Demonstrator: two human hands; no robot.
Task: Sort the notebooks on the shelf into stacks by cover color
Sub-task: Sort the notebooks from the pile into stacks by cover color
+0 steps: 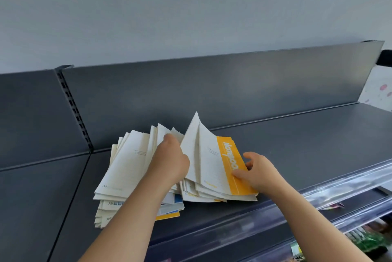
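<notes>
A loose pile of thin A5 notebooks [125,166] with cream covers lies on the dark grey shelf [307,145]. My left hand [169,160] is pushed into the middle of the pile, fingers hidden between notebooks, lifting several up on edge. My right hand [256,170] grips the yellow-banded notebook [231,166] on top of the right part of the pile, thumb on its yellow strip. Under my left forearm, blue-marked notebooks [177,199] and a yellow cover edge [167,216] stick out at the pile's bottom.
The grey back panel [212,92] rises behind the pile. A slotted upright [74,109] divides the shelf bays on the left. A clear plastic price rail [318,193] runs along the shelf's front edge, with lower shelves of goods at the bottom right.
</notes>
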